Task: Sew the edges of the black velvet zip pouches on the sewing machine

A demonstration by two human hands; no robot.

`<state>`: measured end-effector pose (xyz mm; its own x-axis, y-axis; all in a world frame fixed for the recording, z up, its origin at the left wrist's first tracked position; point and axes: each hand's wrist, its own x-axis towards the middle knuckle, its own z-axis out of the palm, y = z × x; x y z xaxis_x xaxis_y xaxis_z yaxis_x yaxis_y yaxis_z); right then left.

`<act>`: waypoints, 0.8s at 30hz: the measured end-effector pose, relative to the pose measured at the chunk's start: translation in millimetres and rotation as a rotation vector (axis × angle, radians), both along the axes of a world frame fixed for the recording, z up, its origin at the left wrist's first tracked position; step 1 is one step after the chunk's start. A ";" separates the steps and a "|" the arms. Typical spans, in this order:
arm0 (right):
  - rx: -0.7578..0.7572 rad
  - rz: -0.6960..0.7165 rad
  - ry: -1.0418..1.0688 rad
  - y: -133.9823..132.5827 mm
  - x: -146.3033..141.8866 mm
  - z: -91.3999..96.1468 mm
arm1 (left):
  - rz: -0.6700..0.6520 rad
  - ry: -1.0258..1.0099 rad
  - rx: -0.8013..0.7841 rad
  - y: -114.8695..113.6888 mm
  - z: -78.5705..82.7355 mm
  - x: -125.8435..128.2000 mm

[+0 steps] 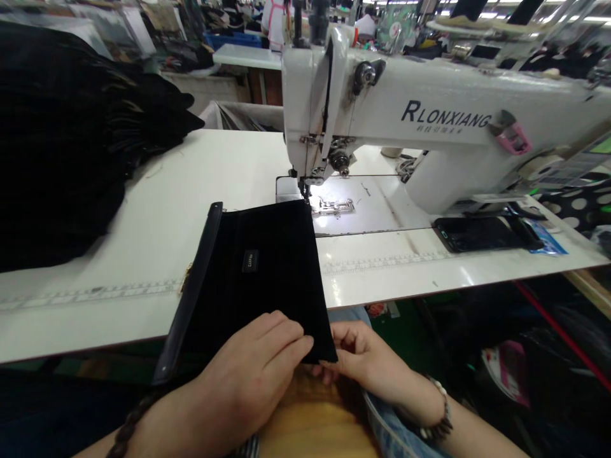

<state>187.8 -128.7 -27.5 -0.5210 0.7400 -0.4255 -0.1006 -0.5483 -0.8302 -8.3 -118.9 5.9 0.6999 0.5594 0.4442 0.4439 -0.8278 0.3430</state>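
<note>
A flat black fabric piece (281, 280) with a small label (251, 261) lies over the table's front edge. Along its left side runs a dark strip (195, 286) with a bit of gold-coloured metal. Its far right corner is at the needle and presser foot (305, 189) of a white sewing machine (443, 95). My left hand (262, 356) rests closed on the near part of the fabric, fingers together. At the near right corner, my right hand (358, 353) pinches the fabric edge between thumb and fingers. Some right fingertips are hidden beneath the fabric.
A large heap of black pieces (62, 146) covers the table's left side. To the right on the white table (382, 280) lies a dark phone (477, 233) beside a blue packet (548, 238). A printed ruler runs along the front edge. Other people and benches appear behind.
</note>
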 end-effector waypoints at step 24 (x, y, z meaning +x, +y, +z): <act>0.885 -0.357 -0.344 -11.6 -10.3 10.9 | 0.119 -0.090 -0.006 -1.5 -3.7 -0.2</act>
